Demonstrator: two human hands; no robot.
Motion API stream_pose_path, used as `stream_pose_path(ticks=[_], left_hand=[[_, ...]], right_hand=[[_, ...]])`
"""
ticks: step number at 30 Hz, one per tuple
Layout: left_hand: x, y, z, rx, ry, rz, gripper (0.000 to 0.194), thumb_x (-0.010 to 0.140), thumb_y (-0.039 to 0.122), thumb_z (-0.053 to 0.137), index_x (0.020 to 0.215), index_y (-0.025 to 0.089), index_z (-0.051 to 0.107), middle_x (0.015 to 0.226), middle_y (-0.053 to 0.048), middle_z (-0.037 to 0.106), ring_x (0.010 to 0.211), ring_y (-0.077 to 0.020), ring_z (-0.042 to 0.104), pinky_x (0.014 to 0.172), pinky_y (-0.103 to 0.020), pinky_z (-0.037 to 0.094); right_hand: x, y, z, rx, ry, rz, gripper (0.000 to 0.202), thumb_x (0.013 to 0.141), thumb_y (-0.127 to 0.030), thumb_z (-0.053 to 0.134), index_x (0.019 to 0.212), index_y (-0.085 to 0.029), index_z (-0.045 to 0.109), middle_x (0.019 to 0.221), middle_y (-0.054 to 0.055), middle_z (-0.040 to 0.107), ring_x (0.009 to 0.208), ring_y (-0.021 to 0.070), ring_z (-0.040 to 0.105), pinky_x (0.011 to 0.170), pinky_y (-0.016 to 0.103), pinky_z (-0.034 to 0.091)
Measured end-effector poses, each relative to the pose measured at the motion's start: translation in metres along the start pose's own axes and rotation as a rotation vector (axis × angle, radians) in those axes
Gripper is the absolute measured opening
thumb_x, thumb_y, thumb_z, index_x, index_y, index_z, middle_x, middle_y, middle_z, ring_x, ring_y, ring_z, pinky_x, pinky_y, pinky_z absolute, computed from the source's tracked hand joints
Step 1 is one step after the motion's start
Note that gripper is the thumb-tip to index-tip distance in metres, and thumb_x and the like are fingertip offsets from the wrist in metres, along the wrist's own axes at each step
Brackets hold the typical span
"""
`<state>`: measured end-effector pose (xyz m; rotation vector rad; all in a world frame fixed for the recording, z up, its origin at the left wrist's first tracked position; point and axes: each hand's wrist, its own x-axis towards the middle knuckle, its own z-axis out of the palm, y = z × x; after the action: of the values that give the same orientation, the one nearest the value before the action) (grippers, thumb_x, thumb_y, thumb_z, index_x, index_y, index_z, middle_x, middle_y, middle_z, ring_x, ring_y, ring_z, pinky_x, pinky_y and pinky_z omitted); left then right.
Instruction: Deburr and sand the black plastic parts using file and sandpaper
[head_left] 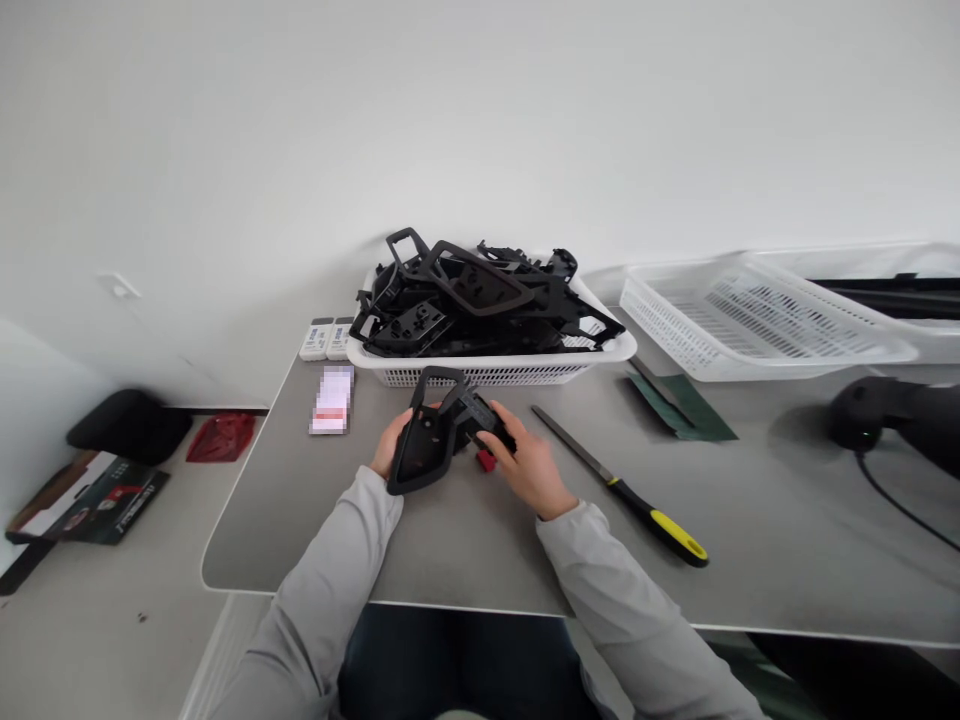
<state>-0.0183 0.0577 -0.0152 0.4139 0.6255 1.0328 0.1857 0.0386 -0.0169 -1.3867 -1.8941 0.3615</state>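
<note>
Just above the table's middle, I hold a black plastic frame part [466, 412] with a large rounded opening, tilted toward me. My left hand [388, 446] grips its left side, its fingers partly hidden behind the part. My right hand [531, 468] is closed around the right end, thumb on the near face. A small red piece [486, 460] shows beside the right thumb; I cannot tell whether it lies on the table or touches the part. To the right of my right hand lies a hand file [637, 505] with a black and yellow handle.
Behind the part stands a white basket [480, 374] heaped with black plastic parts. Further right are dark green sheets [686, 408], stacked white baskets [750, 315] and a black corded device [862, 412]. A phone-like pixelated item [332, 400] and small white boxes [328, 338] lie left.
</note>
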Motion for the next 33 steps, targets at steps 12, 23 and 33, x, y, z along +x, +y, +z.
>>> stream_pose_path(ticks=[12,23,33], left_hand=[[-0.004,0.013,-0.004,0.167,0.040,-0.062,0.037,0.084,0.032,0.045,0.096,0.008,0.069,0.083,-0.013,0.072,0.072,-0.0220,0.066,0.071,-0.033,0.048],[0.000,0.015,-0.002,0.166,0.079,-0.091,0.036,0.086,0.033,0.044,0.092,0.008,0.070,0.075,-0.011,0.072,0.068,-0.0220,0.066,0.069,-0.032,0.048],[0.005,0.013,-0.009,0.184,0.081,-0.067,0.032,0.082,0.031,0.049,0.085,0.008,0.071,0.072,-0.011,0.070,0.065,-0.0192,0.065,0.065,-0.027,0.046]], right_hand=[[-0.003,0.007,-0.017,-0.205,-0.071,-0.091,0.045,0.090,-0.040,0.045,0.129,-0.019,0.054,0.088,0.008,0.074,0.063,0.0200,0.067,0.061,0.031,0.052],[-0.006,0.009,-0.009,-0.209,-0.127,-0.114,0.048,0.089,-0.046,0.048,0.130,-0.023,0.054,0.076,0.006,0.074,0.064,0.0222,0.069,0.057,0.029,0.048],[-0.008,0.007,-0.010,-0.233,-0.139,-0.102,0.044,0.090,-0.047,0.044,0.125,-0.025,0.058,0.080,0.005,0.074,0.063,0.0236,0.068,0.056,0.031,0.049]])
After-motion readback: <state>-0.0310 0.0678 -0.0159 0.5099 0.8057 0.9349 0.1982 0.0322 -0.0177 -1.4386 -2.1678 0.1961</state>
